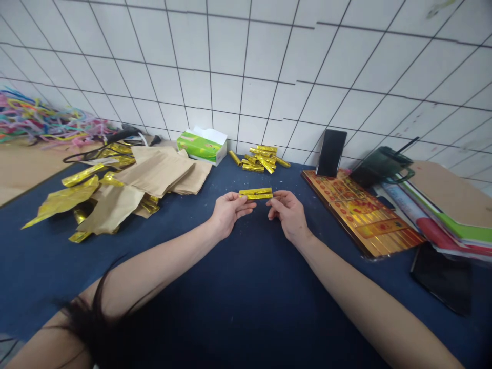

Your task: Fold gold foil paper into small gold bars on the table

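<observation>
"Along the tiled wall point(230, 51), which entry came first for size?"

"One blue table point(184, 218), bearing all else listed. Next, at left: one loose heap of brown paper sheets point(161, 166), mixed with gold foil pieces point(73, 197), some flat, some curled."

"Stage of the work?"

"Partway, in my judgement. One pile of narrow gold rolls point(264, 160) lay near the wall, apparently shaped already; the flat foil at left seemed unworked (stock or scrap, I could not tell)."

"Hands?"

"Two, bare. Left hand point(227, 214): thumb and fingertips pinched on one end of the gold strip point(255, 191), lower fingers loosely extended beneath. Right hand point(289, 214): thumb and fingertip nipped at the opposite end, other fingers curled."

"Last and smallest?"

"That same strip, folded, between both hands, nearer the person than the pile. Long axis: left to right, nearly level, roughly parallel to the wall's foot. Ends: one towards each hand. One dark lengthwise gap faced the viewer, so its shaping looked incomplete."
</observation>
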The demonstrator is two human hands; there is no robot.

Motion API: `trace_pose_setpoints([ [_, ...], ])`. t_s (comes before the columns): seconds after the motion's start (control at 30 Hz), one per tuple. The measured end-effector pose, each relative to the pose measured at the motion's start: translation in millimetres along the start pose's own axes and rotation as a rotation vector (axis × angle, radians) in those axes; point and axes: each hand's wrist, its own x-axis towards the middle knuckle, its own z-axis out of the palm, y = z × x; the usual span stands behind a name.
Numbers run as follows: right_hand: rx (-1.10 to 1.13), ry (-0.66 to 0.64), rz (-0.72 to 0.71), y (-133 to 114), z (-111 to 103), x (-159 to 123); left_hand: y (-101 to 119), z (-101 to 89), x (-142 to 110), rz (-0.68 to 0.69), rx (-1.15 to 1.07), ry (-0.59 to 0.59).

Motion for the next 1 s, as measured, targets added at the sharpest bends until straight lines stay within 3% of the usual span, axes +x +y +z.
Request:
trace_pose_setpoints([
  [0.13, -0.041, 0.053, -0.046, 0.4, 0.3, 0.4, -1.6, 2.4, -4.0, -0.021, 0.026, -0.043],
  [0.23, -0.052, 0.105, -0.088, -1.1, 0.6, 0.4, -1.8, 2.9, -3.9, -0.008, 0.019, -0.005],
  [0.63, -0.193, 0.062, -0.101, 1.3, -0.2, -0.3, -2.9, 4.0, -6.0, -0.067, 0.076, -0.022],
  [0.83, -0.004, 0.008, -0.008, 1.4, -4.0, 1.8, 7.6, -0.2, 2.5, 0.029, 0.175, 0.060],
  [0.9, 0.016, -0.047, 0.039, 0.3, -5.1, 2.3, 13.4, -3.4, 6.7, 0.034, 0.260, 0.018],
  [1.0, 0.004, -0.115, 0.082, -1.6, -6.0, 2.2, 20.0, -6.9, 9.8, -0.037, 0.400, -0.159],
])
